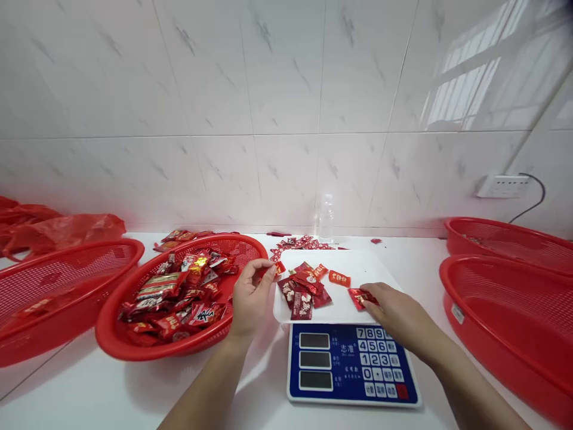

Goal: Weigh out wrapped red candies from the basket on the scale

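My left hand (251, 292) is over the left edge of the white weighing tray (371, 263), its thumb and fingers pinched on a small red packet (280, 269). At the tray's right side my right hand (385, 307) has its fingers closed on another red packet (358, 297). Between the hands, several red and maroon packets (302, 303) lie in a loose pile on the tray, with an orange-red packet (339, 278) apart from them. Below the tray sits the scale's blue keypad panel (349, 364); its displays look dark.
A red basket (107, 325) full of mixed wrapped packets stands left of the scale. Further left is another red basket (129, 254) near red plastic bags (89, 230). Red baskets (470, 334) stand at right. Behind the tray are scattered small red packets (304, 242) and clear cups (326, 215).
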Demonstrator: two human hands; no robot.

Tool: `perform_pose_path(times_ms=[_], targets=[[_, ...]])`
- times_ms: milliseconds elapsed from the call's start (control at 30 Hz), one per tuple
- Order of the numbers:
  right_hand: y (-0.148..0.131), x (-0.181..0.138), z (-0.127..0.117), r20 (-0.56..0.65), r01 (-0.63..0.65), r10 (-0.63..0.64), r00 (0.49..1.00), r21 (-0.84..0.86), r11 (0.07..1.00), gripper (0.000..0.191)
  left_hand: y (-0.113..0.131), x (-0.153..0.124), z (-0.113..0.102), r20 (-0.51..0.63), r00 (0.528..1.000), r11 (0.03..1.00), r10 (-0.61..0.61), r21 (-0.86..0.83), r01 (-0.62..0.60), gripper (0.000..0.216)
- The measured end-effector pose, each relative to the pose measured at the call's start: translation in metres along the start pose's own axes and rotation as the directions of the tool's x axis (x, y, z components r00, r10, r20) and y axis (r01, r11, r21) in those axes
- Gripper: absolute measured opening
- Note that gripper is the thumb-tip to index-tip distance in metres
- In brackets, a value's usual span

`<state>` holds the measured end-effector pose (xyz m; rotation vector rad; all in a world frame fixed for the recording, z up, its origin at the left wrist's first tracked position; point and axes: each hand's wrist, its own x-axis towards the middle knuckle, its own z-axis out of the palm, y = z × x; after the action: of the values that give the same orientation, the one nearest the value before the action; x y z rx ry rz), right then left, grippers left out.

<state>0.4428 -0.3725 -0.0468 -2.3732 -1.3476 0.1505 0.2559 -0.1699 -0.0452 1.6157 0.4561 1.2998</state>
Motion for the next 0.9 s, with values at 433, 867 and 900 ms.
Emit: perform_pose_path(times_ms=[433,867,900], targets=[[-0.057,0.053,0.028,0.072,0.314,-0.318,0.945,0.063,0.947,0.077,-0.012,-0.008,-0.003,-0.035,0.987,0.986,0.159,0.054,-0.157,0.010],[-0.071,0.080,0.052,0.007,0.489,-0.490,0.872,0.057,0.871,0.041,-0.019,-0.011,-0.003,0.044,0.969,0.958,0.245,0.144,-0.249,0.008],[-0.071,0.080,0.052,-0.016,0.486,-0.486,0.874,0.061,0.872,0.036,-0.019,-0.011,-0.003,0.048,0.968,0.957,0.245,0.148,-0.250,0.008]])
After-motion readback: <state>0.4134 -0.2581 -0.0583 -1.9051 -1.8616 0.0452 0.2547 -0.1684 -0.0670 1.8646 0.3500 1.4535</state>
